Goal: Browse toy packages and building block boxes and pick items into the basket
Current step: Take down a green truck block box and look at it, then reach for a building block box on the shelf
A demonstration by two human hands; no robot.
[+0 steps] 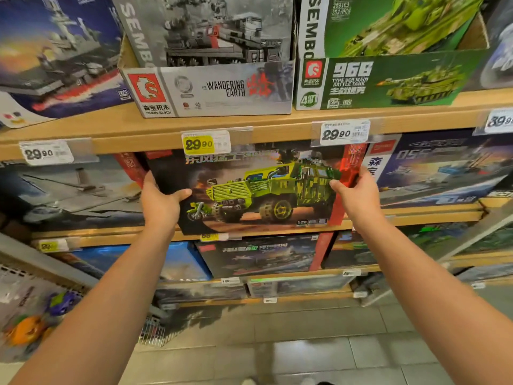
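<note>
A building block box (249,190) printed with a green armoured truck stands on the middle wooden shelf (416,215), tilted slightly. My left hand (161,204) grips its left edge, thumb across the front. My right hand (358,190) grips its right edge by the red side strip. Both arms reach up from below. No basket is in view.
The upper shelf (111,134) carries a warship box (55,56), a grey Wandering Earth box (211,87) and a green tank box (383,81). Price tags (205,143) line the shelf edges. More boxes fill the lower shelves. A wire rack with toys (41,320) stands at lower left. Tiled floor lies below.
</note>
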